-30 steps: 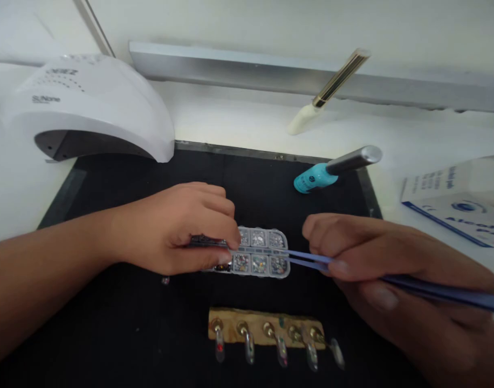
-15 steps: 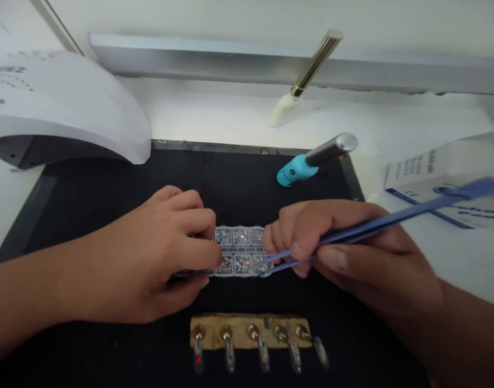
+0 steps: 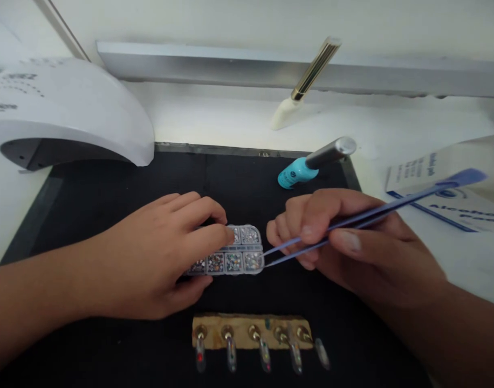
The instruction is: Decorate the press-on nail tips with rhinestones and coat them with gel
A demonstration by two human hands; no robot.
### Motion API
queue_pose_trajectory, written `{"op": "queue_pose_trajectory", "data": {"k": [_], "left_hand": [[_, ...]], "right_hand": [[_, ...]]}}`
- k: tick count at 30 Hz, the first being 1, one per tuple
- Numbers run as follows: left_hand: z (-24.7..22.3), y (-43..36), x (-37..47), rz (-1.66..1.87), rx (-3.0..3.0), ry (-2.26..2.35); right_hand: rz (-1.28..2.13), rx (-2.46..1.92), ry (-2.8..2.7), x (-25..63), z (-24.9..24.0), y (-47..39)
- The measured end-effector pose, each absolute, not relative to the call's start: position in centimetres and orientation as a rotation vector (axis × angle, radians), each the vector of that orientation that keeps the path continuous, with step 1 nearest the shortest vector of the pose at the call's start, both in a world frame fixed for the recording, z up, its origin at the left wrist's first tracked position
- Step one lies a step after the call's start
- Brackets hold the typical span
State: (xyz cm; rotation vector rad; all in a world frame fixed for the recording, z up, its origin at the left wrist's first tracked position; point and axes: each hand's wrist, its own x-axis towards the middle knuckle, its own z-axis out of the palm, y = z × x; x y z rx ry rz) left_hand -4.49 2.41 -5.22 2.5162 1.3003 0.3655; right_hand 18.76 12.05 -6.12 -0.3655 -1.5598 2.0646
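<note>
My left hand point(image 3: 170, 253) is closed around the left part of a clear compartment case of rhinestones point(image 3: 234, 263). Its fingers cover the left compartments, and a fingertip lies over the upper row. Blue tweezers point(image 3: 368, 215) are pinched in my right hand point(image 3: 352, 242), their two tips a little apart at the case's right end. I cannot make out a stone between the tips. Nearer me, a tan strip point(image 3: 214, 339) bears several clear nail tips on round metal stands. Coloured stones dot some of them, such as the leftmost nail tip point(image 3: 200, 357) with a red one.
A white nail lamp point(image 3: 81, 108) stands at the far left. Behind my hands are a turquoise polish bottle point(image 3: 297, 172) and a cream bottle with a gold cap point(image 3: 285, 112). An alcohol pad box point(image 3: 453, 183) lies at the right. A black mat point(image 3: 150, 350) covers the work surface.
The case has slid slightly left under my left hand, whose index finger has shifted over the upper row. The tweezer tips have gone from over the lower right compartment to the case's right edge.
</note>
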Motion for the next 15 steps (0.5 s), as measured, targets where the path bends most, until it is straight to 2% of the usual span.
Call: {"op": "queue_pose_trajectory", "data": {"k": [15], "left_hand": [[-4.47, 2.08, -4.18, 0.209, 2.575, 1.439]], "right_hand": [[2.013, -0.397, -1.609, 19.07, -6.27, 11.82]]}}
